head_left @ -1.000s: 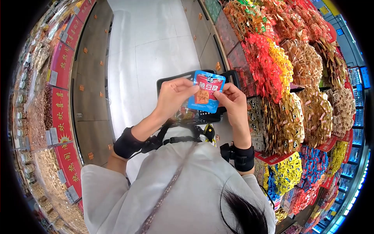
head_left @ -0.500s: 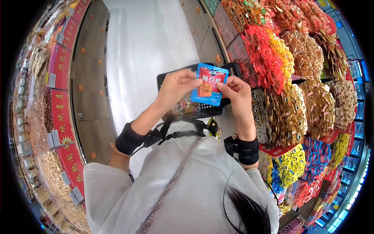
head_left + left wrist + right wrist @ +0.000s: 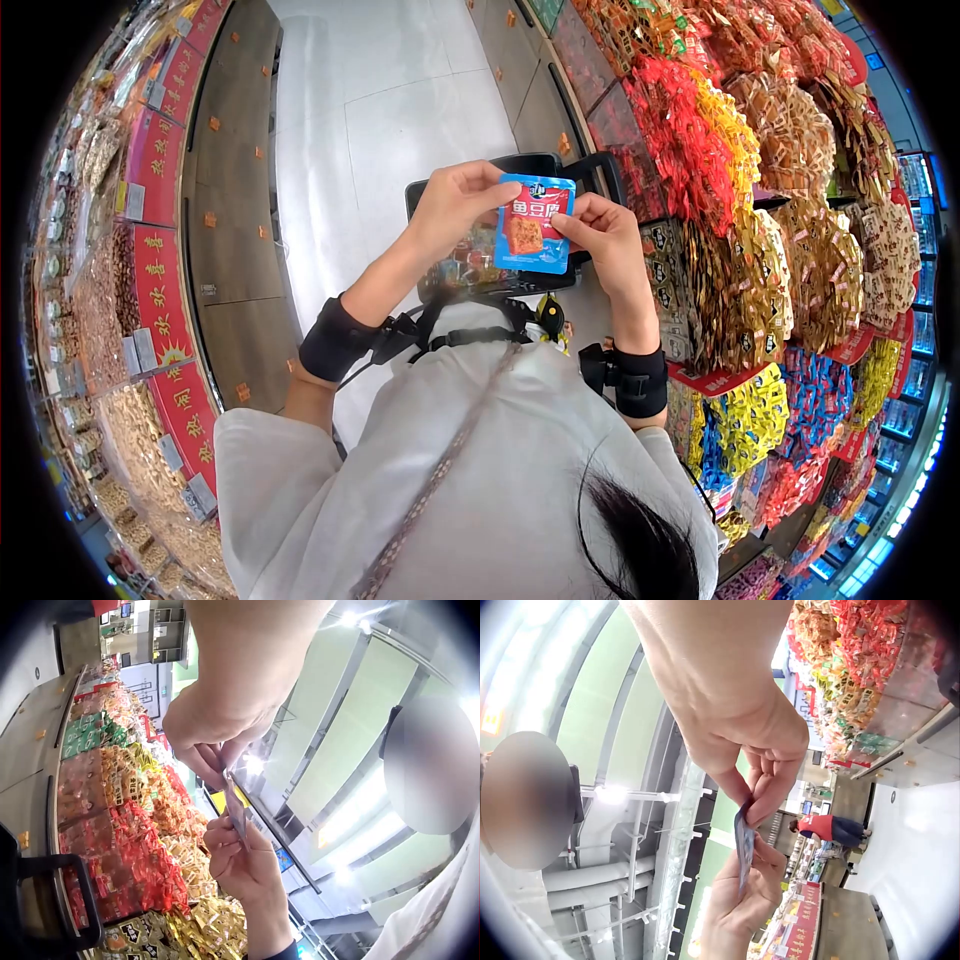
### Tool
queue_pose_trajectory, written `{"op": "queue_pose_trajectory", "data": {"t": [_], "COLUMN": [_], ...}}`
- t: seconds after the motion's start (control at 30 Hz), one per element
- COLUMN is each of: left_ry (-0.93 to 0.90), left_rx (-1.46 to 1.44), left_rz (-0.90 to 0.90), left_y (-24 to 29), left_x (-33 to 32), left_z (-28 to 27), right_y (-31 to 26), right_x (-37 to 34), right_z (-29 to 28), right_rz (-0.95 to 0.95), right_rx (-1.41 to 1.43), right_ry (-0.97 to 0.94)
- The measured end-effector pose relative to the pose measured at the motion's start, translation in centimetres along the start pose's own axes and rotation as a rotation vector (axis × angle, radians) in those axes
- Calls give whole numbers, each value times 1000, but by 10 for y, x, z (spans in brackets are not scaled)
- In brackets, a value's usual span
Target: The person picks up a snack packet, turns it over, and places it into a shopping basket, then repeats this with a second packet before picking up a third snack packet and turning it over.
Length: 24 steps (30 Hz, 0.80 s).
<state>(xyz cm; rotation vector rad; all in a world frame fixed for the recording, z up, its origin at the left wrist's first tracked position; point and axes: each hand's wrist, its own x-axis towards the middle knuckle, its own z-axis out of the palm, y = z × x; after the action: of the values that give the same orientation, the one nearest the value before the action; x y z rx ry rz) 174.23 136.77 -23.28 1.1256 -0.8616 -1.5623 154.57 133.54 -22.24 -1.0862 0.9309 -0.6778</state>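
Observation:
Between both hands a small blue and red snack packet (image 3: 530,228) is held up, its printed front facing the head camera. The left hand (image 3: 458,208) pinches its upper left edge between thumb and fingers. On the opposite side the right hand (image 3: 603,240) pinches the right edge, thumb over the front. Edge-on in the left wrist view, the packet (image 3: 235,810) looks thin and flat. Below the hands stands a black shopping basket (image 3: 425,192) with wrapped goods in it, partly hidden by the packet and hands.
Heaped wrapped snacks (image 3: 740,300) fill the sloping shelves close on the right. Bins of loose dry goods (image 3: 140,440) with red signs (image 3: 157,285) line the left side. A pale floor aisle (image 3: 400,90) runs ahead. A person in a red top (image 3: 821,827) stands farther off.
The packet has tilted more upright and shifted slightly, and the left fingers sit nearer its top corner. Both hands keep their pinch on it. The head view has shifted a little.

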Motion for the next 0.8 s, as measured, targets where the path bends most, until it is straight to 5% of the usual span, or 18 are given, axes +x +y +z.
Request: {"op": "queue_pose_trajectory", "data": {"t": [0.27,0.37,0.53,0.8], "left_ry": [15,58,84,-177], "left_rx": [-42,145,131,-16], "left_rz": [2,102,8,-153], "left_y": [3,-7,-16,-57], "left_x": [-3,-2,-7,10], "left_z": [2,1,8,35], "right_y": [4,3,13,53], "right_x": [0,-5,-22,-67], "right_z": [-3,0,-7,-24], "right_rz": [-10,-69,-81,-17], "right_rx": [-42,-127,-111,60], "right_ry": [-23,44,74,321]}}
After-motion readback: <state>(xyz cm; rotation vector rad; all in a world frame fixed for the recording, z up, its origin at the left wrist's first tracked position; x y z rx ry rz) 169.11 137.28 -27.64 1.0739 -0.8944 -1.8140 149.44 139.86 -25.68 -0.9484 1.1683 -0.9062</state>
